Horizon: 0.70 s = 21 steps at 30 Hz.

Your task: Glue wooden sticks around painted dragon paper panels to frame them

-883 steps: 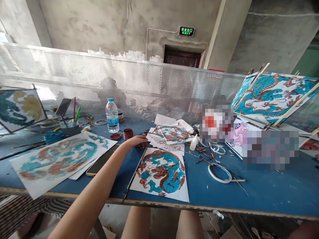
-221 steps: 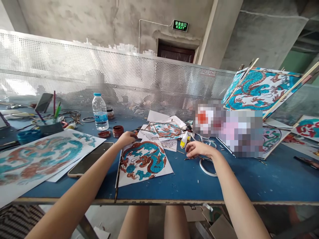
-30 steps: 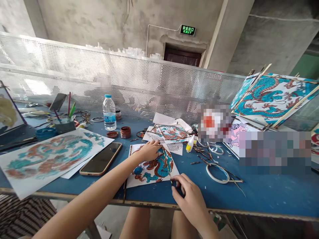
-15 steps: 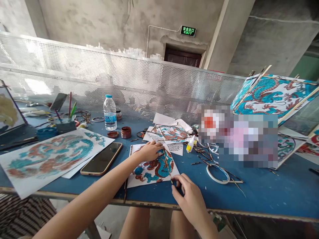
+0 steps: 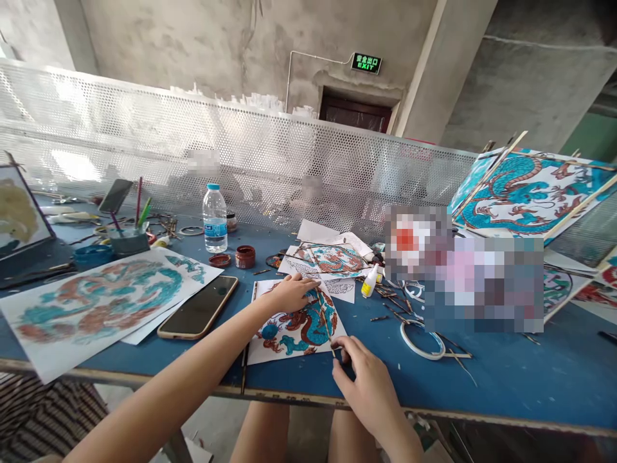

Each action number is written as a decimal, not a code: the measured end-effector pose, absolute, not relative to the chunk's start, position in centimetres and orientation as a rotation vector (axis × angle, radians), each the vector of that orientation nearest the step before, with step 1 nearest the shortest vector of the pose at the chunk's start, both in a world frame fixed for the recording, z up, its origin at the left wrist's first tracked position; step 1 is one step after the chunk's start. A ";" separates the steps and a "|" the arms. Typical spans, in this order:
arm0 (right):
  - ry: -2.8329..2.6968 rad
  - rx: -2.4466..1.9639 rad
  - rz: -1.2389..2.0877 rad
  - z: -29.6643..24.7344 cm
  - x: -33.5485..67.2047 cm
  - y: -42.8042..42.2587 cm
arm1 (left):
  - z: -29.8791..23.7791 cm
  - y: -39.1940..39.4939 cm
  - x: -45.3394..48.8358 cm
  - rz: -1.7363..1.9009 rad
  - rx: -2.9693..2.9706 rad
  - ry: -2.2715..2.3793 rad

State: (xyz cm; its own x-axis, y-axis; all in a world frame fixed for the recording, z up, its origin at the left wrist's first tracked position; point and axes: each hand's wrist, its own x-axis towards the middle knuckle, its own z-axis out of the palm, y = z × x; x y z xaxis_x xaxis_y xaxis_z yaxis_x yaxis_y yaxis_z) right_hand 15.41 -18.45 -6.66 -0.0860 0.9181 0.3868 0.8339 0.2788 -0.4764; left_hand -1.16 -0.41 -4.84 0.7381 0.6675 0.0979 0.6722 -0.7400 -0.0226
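Observation:
A white sheet with a teal and brown dragon painting lies on the table in front of me. Along its right side runs a thin dark-mottled stick, slanting down past the lower edge of the paper. My left hand reaches over the top of the sheet, fingers closed at the stick's upper end; its fingertips are partly hidden. At the lower end, my right hand pinches the stick between thumb and forefinger. A second dark stick lies along the sheet's left edge.
A phone and painted sheet lie left. Behind are a water bottle, brown paint jar and glue bottle. Tape rolls and loose sticks lie right, below a framed dragon lantern. Perforated metal panels stand behind.
The view has shifted very slightly. Both hands keep their places on the stick, and the painted sheet has not visibly moved.

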 end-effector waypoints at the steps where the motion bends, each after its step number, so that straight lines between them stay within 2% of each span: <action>1: -1.931 -1.569 0.177 -6.7 15.4 -18.4 | -4.8 -0.4 -1.2 -0.128 -2.868 -1.118; 21: -1.937 -1.582 0.161 -7.3 15.5 -18.4 | -4.5 -0.8 -1.0 -0.074 -2.839 -1.051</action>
